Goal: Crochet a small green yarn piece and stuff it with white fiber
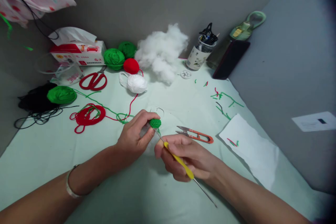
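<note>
My left hand [135,134] pinches a small green crocheted piece [155,123] between thumb and fingers. My right hand [183,157] is closed round a yellow-handled crochet hook [180,162], whose metal tip reaches up to the green piece. A green yarn strand [105,106] runs from near my left hand across the table to a green yarn ball [61,94] at the left.
Orange thread snips [195,134] lie just beyond my right hand. Red scissors [93,81], red loose yarn [86,115], white, red and green yarn balls, white stuffing [161,52], a tissue box [78,52], a jar [201,54] and white paper [249,147] lie around.
</note>
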Motion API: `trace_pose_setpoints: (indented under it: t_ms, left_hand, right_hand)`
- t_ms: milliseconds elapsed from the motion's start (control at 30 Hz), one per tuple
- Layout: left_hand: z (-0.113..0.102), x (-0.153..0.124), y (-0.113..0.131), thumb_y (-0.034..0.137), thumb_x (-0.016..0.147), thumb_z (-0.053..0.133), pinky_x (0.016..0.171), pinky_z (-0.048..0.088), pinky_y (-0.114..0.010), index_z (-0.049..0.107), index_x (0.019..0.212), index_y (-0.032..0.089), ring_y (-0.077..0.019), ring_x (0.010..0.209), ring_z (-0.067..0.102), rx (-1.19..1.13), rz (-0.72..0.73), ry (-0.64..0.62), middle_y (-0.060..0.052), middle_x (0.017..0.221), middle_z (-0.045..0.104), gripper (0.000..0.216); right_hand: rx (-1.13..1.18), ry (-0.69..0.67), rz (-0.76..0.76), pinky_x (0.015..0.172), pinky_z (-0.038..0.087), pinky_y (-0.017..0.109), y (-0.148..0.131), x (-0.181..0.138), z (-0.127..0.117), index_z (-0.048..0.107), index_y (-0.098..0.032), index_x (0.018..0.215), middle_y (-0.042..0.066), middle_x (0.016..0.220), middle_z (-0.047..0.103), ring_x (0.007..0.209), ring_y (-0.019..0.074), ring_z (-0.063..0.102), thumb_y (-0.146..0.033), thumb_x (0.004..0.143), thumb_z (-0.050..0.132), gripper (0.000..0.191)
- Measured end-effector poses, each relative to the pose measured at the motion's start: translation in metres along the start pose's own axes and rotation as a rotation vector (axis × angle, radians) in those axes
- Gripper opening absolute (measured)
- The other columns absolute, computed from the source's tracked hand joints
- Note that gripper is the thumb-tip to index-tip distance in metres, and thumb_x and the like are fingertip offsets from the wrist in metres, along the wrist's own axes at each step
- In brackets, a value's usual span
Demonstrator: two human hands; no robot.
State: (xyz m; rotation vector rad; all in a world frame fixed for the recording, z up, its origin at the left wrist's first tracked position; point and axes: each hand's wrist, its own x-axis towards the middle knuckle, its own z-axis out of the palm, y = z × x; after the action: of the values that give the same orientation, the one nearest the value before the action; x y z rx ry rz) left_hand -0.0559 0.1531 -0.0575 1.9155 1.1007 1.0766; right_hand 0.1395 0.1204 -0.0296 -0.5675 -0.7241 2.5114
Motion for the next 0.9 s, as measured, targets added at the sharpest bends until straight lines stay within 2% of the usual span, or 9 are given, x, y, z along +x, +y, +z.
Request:
trace_pose_setpoints:
  t_ms: [133, 200, 300, 433, 533, 633, 733, 800, 900]
  left_hand:
    - [-0.003, 0.007, -0.001, 0.026, 0.091, 0.057, 0.067, 0.046, -0.028, 0.064, 0.105, 0.02, -0.0166, 0.076, 0.06, -0.148, -0.257, 0.032, -0.003, 0.091, 0.068, 0.016]
    - [-0.005, 0.012, -0.002, 0.031, 0.09, 0.06, 0.063, 0.044, -0.027, 0.064, 0.104, 0.021, -0.0155, 0.07, 0.058, -0.266, -0.387, 0.044, -0.001, 0.087, 0.066, 0.018]
    - [-0.006, 0.015, -0.001, 0.036, 0.087, 0.065, 0.056, 0.041, -0.026, 0.064, 0.104, 0.021, -0.0132, 0.063, 0.053, -0.455, -0.494, 0.028, 0.001, 0.082, 0.062, 0.022]
    - [-0.003, 0.014, 0.005, 0.037, 0.085, 0.068, 0.049, 0.036, -0.025, 0.063, 0.105, 0.023, -0.0116, 0.052, 0.046, -0.63, -0.609, -0.025, 0.005, 0.069, 0.055, 0.025]
    - [0.002, 0.01, 0.011, 0.035, 0.084, 0.07, 0.046, 0.034, -0.023, 0.064, 0.105, 0.023, -0.0092, 0.049, 0.041, -0.67, -0.656, -0.062, 0.006, 0.069, 0.053, 0.025]
    - [0.008, 0.007, 0.014, 0.032, 0.083, 0.071, 0.049, 0.038, -0.021, 0.065, 0.105, 0.022, -0.0089, 0.058, 0.049, -0.676, -0.635, -0.067, 0.002, 0.085, 0.061, 0.024]
    - [0.011, 0.005, 0.014, 0.032, 0.083, 0.071, 0.053, 0.042, -0.021, 0.065, 0.107, 0.023, -0.0099, 0.064, 0.054, -0.705, -0.649, -0.064, 0.001, 0.091, 0.061, 0.026]
    - [0.011, 0.006, 0.013, 0.032, 0.083, 0.073, 0.051, 0.041, -0.02, 0.066, 0.106, 0.023, -0.0089, 0.061, 0.052, -0.723, -0.674, -0.047, 0.002, 0.087, 0.059, 0.027]
    - [0.008, 0.007, 0.012, 0.037, 0.084, 0.074, 0.049, 0.039, -0.019, 0.066, 0.105, 0.022, -0.0082, 0.057, 0.048, -0.74, -0.706, -0.045, 0.003, 0.079, 0.058, 0.028]
  right_hand:
    - [-0.031, -0.239, 0.255, 0.035, 0.024, 0.02, 0.002, -0.003, 0.004, 0.067, -0.007, 0.116, -0.005, 0.057, 0.058, 0.038, 0.0045, 0.039, -0.044, 0.092, 0.069, 0.045]
    - [-0.115, -0.297, 0.313, 0.039, 0.03, 0.019, 0.001, -0.005, 0.005, 0.063, -0.008, 0.125, -0.005, 0.06, 0.061, 0.041, 0.0049, 0.044, -0.041, 0.093, 0.068, 0.047]
    - [-0.203, -0.102, 0.085, 0.047, 0.04, 0.02, -0.004, -0.008, 0.001, 0.067, -0.011, 0.114, -0.003, 0.062, 0.064, 0.047, 0.0084, 0.054, -0.036, 0.091, 0.067, 0.034]
    - [-0.27, 0.378, -0.263, 0.043, 0.025, 0.021, -0.018, -0.008, -0.007, 0.065, -0.016, 0.086, -0.003, 0.066, 0.064, 0.041, 0.0033, 0.036, -0.021, 0.083, 0.063, 0.007]
    - [-0.39, 0.592, -0.319, 0.044, 0.017, 0.022, -0.021, -0.003, -0.006, 0.065, -0.018, 0.09, -0.004, 0.077, 0.061, 0.044, 0.0018, 0.025, -0.025, 0.084, 0.066, 0.009]
    - [-0.589, 0.629, -0.284, 0.049, 0.024, 0.022, -0.014, 0.003, -0.004, 0.066, -0.019, 0.094, -0.005, 0.079, 0.057, 0.053, 0.0044, 0.035, -0.03, 0.08, 0.076, 0.021]
    - [-0.704, 0.603, -0.242, 0.053, 0.026, 0.022, -0.007, 0.007, -0.003, 0.064, -0.018, 0.084, -0.006, 0.069, 0.051, 0.058, 0.0067, 0.036, -0.03, 0.077, 0.08, 0.022]
    - [-0.675, 0.602, -0.242, 0.052, 0.024, 0.022, -0.007, 0.008, -0.004, 0.061, -0.018, 0.081, -0.006, 0.067, 0.052, 0.055, 0.0062, 0.033, -0.032, 0.081, 0.076, 0.021]
    - [-0.481, 0.569, -0.252, 0.046, 0.022, 0.023, -0.013, 0.006, -0.007, 0.056, -0.02, 0.085, -0.004, 0.077, 0.062, 0.047, 0.0039, 0.026, -0.034, 0.088, 0.066, 0.018]
